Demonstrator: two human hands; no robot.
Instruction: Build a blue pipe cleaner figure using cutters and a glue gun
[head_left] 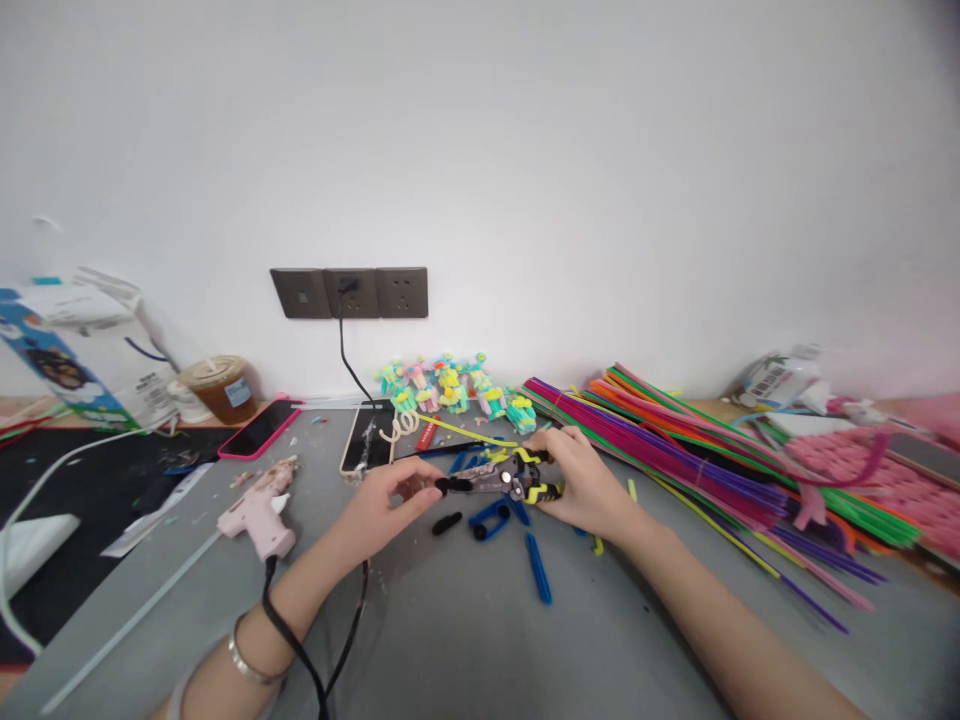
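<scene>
My right hand (586, 482) grips a pair of wire-stripper pliers (504, 477) by its yellow-and-black handles, the jaws pointing left. At the jaw tips, my left hand (386, 502) pinches a short black pipe cleaner (456, 485) between thumb and fingers. Whether the jaws touch it I cannot tell. Just below lies a separate small black fuzzy piece (447, 523). Beside it is a bent blue pipe-cleaner shape (489, 521) with black round ends. A folded blue pipe cleaner (538, 568) rests nearer to me, and more blue pieces are partly hidden behind the pliers.
Left of my hands lies a pink glue gun (259, 515) with a black cord. Behind are a pink-cased phone (260, 430), another phone (367, 438), a drink cup (221, 388) and small pastel figures (450, 385). Long coloured pipe-cleaner bundles (675, 455) spread at right.
</scene>
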